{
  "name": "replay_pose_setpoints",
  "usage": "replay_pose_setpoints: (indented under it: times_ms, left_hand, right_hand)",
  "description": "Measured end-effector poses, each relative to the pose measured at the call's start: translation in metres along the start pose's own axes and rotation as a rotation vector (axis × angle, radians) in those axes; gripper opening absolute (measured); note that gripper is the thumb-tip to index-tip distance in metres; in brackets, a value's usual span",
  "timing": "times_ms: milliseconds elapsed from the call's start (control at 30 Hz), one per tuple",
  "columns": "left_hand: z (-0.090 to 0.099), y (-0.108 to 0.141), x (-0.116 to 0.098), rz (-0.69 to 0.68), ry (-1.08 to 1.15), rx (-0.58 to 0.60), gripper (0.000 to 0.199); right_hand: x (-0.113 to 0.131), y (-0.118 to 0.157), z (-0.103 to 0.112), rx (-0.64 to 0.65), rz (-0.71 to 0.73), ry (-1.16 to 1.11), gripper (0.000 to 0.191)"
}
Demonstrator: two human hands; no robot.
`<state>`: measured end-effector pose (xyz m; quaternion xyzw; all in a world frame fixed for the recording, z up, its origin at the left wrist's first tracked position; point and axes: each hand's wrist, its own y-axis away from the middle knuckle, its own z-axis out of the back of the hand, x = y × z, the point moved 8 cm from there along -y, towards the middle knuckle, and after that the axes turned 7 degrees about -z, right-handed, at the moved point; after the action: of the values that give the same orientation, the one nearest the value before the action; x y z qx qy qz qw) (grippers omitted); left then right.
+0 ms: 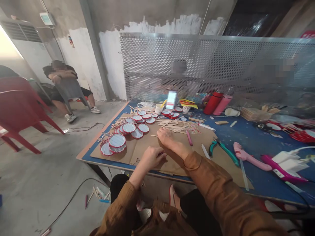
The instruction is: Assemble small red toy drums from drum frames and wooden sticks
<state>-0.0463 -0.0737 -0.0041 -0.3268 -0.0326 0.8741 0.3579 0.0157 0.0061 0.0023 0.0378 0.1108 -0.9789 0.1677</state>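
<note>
Over the cardboard [138, 147], my left hand [150, 159] and right hand [166, 137] half-curl, any hold unclear. Beyond it stand two bottles [212, 103].

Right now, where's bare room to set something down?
Cardboard between the red-rimmed discs and left hand; blue tabletop just behind the pink glue gun. Crowded: the wooden sticks by the right hand, and around the white plugs.

Both hands over the cardboard [139, 147]. Right hand [167, 137] beside loose wooden sticks [169, 125], grip unclear; left hand [151, 158] at its seven o'clock, fingers curled. From the hands: red-rimmed discs [117, 141] at ten, lit phone [170, 98] at twelve, pliers [228, 152] at three, pink glue gun [253, 160] beyond them. Seated person [67, 72] far off, ten o'clock.
</note>
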Motion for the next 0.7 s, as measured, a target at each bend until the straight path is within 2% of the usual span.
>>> replay_pose_setpoints:
  times_ms: [267, 367, 700]
  left_hand:
    - [0.011, 0.002, -0.003, -0.119, 0.013, -0.207, 0.012]
    - [0.013, 0.003, -0.003, -0.124, 0.013, -0.24, 0.018]
    - [0.002, 0.0, -0.006, -0.14, -0.118, -0.108, 0.016]
  right_hand:
    - [-0.035, 0.045, 0.008, 0.119, -0.008, 0.073, 0.019]
    - [-0.053, 0.058, 0.013, 0.149, -0.042, 0.09, 0.018]
    - [-0.17, 0.08, 0.035, 0.155, -0.611, 0.133, 0.026]
